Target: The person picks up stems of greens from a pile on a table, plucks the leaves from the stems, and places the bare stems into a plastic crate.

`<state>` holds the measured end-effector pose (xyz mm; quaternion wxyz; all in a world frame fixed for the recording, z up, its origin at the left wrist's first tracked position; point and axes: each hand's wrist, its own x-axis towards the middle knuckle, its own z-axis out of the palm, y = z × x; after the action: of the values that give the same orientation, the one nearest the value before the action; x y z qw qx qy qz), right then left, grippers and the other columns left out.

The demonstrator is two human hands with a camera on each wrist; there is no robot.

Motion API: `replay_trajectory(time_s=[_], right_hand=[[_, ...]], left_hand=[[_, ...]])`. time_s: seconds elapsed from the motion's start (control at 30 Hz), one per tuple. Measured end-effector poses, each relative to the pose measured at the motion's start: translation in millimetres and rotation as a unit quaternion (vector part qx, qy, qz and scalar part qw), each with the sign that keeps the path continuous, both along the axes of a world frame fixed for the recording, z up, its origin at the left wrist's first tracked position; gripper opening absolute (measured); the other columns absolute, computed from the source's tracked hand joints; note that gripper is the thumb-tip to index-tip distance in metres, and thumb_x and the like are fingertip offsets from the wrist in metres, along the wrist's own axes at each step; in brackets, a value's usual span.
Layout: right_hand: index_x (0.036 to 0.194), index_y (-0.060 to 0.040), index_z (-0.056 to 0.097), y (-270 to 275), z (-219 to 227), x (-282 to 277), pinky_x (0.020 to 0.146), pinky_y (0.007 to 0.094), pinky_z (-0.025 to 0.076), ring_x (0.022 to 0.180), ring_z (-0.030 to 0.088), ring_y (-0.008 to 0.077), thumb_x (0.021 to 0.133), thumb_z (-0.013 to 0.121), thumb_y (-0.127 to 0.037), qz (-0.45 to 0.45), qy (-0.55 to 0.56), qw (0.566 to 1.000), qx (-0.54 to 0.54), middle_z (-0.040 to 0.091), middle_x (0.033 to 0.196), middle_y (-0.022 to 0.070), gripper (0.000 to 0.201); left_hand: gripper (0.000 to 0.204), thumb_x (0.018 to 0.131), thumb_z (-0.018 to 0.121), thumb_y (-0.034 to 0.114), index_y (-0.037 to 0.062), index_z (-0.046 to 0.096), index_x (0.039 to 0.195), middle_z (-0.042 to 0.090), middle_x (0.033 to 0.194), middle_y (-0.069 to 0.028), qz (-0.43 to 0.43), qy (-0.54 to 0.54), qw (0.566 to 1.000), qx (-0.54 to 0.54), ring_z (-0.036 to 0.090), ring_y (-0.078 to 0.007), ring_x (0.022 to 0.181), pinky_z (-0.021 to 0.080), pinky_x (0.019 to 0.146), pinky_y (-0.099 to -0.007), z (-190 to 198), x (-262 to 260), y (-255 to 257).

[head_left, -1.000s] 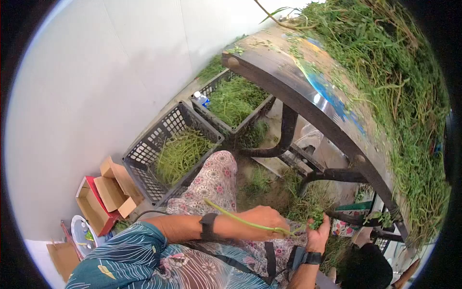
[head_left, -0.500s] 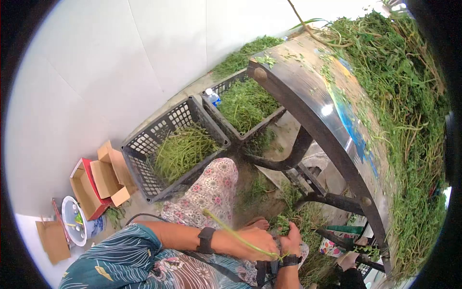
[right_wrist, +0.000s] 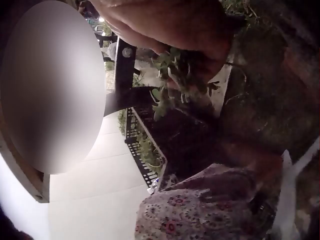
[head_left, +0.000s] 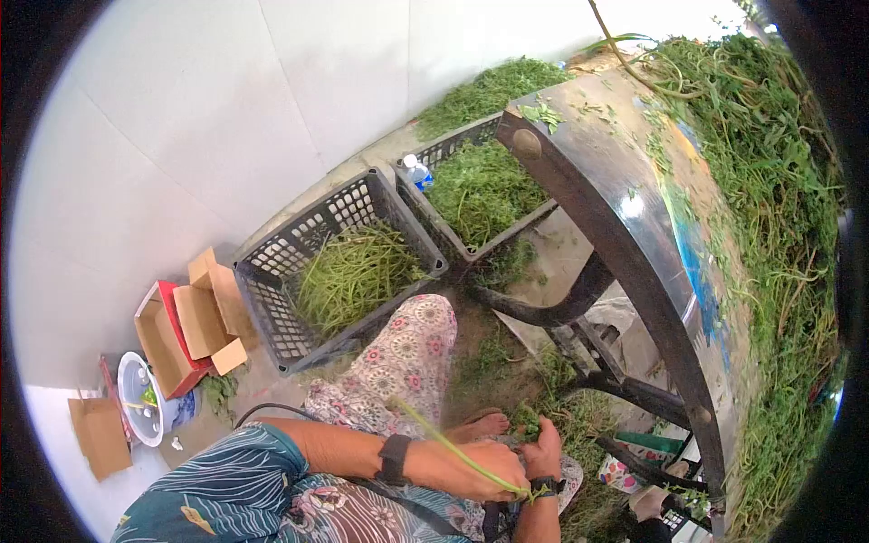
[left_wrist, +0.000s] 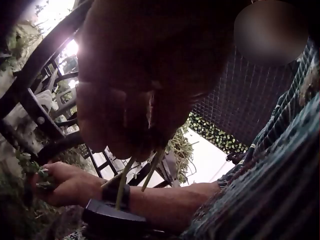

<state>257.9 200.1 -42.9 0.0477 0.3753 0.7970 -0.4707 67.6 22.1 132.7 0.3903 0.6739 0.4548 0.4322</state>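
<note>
My left hand (head_left: pixel 480 469), lowered over my lap, grips long green stems (head_left: pixel 434 434) whose bare ends stick out back over the wrist. In the left wrist view the same hand (left_wrist: pixel 145 100) is dark, and cut stems (left_wrist: pixel 125 182) hang below its curled fingers. Right beside it my right hand (head_left: pixel 543 449) pinches a small leafy green sprig (head_left: pixel 525 420). The right wrist view shows those leaves (right_wrist: pixel 172 75) poking out under the right hand (right_wrist: pixel 175 27). Part of the right fingers is hidden behind the leaves.
A black crate (head_left: pixel 258 312) of trimmed stems (head_left: pixel 358 276) stands beyond my knee. Behind it another crate (head_left: pixel 471 249) holds leafy greens and a bottle (head_left: pixel 417 170). A table (head_left: pixel 615 231) heaped with greens (head_left: pixel 787 208) curves along the right. Cardboard boxes (head_left: pixel 204 317) and a basin (head_left: pixel 136 389) lie left.
My right hand has moved left and in beside the left hand, with the leafy sprig in its fingers. The left hand has shifted slightly left and down, still gripping the stems.
</note>
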Motion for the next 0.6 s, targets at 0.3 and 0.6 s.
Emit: replay_trajectory(time_s=[0.3,0.6], right_hand=[[0.108,-0.0013,0.051,9,94,-107,0.080,0.0370,0.044,0.089,0.055,0.0270,0.077,0.055,-0.010,-0.069,0.171,0.979,-0.092,0.057,0.099,0.0121,0.033],[0.102,-0.0033,0.055,11,76,-107,0.068,0.0306,0.047,0.079,0.056,0.0200,0.082,0.050,-0.007,-0.304,0.234,0.841,-0.381,0.058,0.094,0.0066,0.020]], left_hand=[[0.016,0.078,0.050,0.020,0.0047,0.051,0.078,0.056,0.069,-0.0149,-0.003,0.083,0.995,-0.047,0.058,-0.0363,0.068,0.047,0.055,-0.0455,10,0,-1],[0.018,0.080,0.050,0.019,0.0017,0.053,0.076,0.055,0.068,-0.0191,0.005,0.004,1.000,-0.014,0.055,-0.0387,0.067,0.043,0.056,-0.0473,12,-7,1]])
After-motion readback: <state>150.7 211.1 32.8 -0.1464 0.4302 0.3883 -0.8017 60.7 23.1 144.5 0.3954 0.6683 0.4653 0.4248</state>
